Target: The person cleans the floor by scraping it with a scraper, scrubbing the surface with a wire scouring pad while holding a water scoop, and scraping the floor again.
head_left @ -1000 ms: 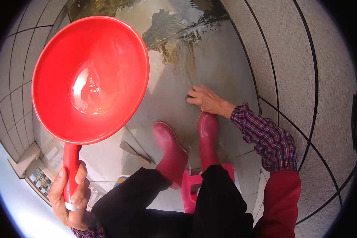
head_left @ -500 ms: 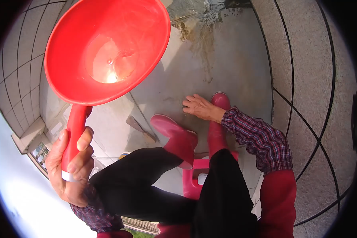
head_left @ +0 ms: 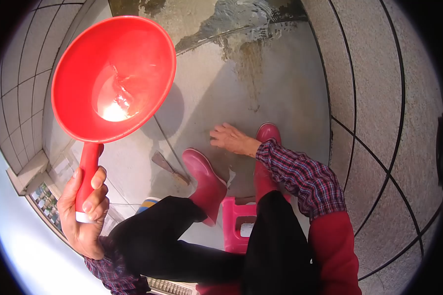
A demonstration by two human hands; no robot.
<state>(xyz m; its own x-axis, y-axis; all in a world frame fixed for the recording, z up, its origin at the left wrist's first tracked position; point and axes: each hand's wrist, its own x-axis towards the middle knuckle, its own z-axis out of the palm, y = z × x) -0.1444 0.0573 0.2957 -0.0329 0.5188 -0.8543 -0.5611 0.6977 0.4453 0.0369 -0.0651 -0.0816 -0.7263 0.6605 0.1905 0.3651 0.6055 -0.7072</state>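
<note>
My left hand (head_left: 83, 209) is wrapped round the handle of a red plastic water dipper (head_left: 147, 54), raised at the left with its bowl tilted toward me. A little water glints in the bottom of the bowl. Low over the floor, my right hand (head_left: 231, 139) reaches left from beside a pink rubber boot (head_left: 268, 132), its fingers loosely apart and holding nothing. The other pink boot (head_left: 202, 177) is planted to its lower left. Near that boot, a scraper (head_left: 168, 167) with a wooden handle lies on the floor tiles.
A pink plastic stool (head_left: 231, 236) stands between my legs. Grey wet smears (head_left: 238, 19) and brownish streaks (head_left: 251, 64) mark the floor ahead. Tiled walls rise at the left (head_left: 22, 73) and right (head_left: 374, 98). A blue and yellow object (head_left: 147, 204) shows beside my knee.
The dipper has lowered and sits farther from the camera, and the water inside has shifted. My right hand appears slightly farther left in view. The view takes in more of the floor ahead.
</note>
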